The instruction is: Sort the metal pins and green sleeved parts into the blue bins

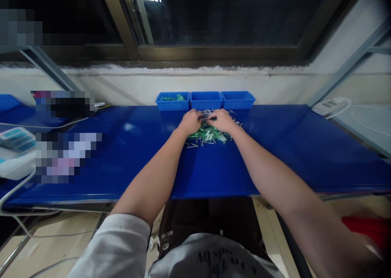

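A heap of small green plastic pieces and thin metal pins [209, 136] lies on the blue tabletop [275, 155] in front of three blue bins. My left hand [191, 121] and my right hand [222, 120] rest on the far side of the heap, knuckles up, fingers curled together. Between them a small dark piece with a pin shows, pinched at both ends; what it is stays too small to name. The left blue bin [172, 100] holds a few green pieces. The middle bin [206, 100] and the right bin [237, 99] show no contents from here.
A white power strip [331, 105] with its cable sits at the far right. White cables and a light-coloured device [15, 151] lie at the left edge. A wall and a dark window stand behind the bins. The table's front edge runs just above my lap.
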Demonstrator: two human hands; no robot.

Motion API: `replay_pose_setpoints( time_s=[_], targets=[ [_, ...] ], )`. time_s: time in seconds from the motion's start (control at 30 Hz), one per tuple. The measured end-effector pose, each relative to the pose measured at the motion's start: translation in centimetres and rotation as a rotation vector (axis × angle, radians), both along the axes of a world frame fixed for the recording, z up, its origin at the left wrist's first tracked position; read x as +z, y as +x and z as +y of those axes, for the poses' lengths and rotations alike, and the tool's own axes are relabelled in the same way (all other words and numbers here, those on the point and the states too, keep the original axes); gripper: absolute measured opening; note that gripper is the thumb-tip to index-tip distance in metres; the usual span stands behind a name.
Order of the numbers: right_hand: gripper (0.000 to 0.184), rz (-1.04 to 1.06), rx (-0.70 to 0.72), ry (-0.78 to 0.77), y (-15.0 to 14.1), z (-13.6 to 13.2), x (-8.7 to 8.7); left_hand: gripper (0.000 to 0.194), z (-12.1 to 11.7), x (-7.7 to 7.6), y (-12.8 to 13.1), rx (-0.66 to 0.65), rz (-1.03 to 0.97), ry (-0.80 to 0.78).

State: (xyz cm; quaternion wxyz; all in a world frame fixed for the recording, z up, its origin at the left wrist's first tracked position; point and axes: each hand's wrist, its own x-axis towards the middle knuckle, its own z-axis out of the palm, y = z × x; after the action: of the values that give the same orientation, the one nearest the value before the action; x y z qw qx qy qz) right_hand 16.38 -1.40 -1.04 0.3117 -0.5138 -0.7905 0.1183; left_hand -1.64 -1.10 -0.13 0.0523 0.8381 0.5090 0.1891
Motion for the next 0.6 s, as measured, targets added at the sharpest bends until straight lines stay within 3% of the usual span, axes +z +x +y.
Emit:
replay_pose_setpoints(
  time_s=[0.2,0.43,0.6],
  targets=[
    [0.008,-0.001,-0.001,0.0,-0.04,-0.15,0.13,0.025,-0.77,0.5,0.45,0.159,0.038,-0.034],
    [0.011,-0.051,-0.002,-0.003,-0.04,-0.1,0.03,0.024,-0.97,0.86,0.44,0.123,0.035,0.023],
    [0.015,-0.048,-0.101,0.076,-0.26,-0.24,0.19,0.026,-0.82,0.91,0.33,0.107,-0.115,0.1]
  ],
)
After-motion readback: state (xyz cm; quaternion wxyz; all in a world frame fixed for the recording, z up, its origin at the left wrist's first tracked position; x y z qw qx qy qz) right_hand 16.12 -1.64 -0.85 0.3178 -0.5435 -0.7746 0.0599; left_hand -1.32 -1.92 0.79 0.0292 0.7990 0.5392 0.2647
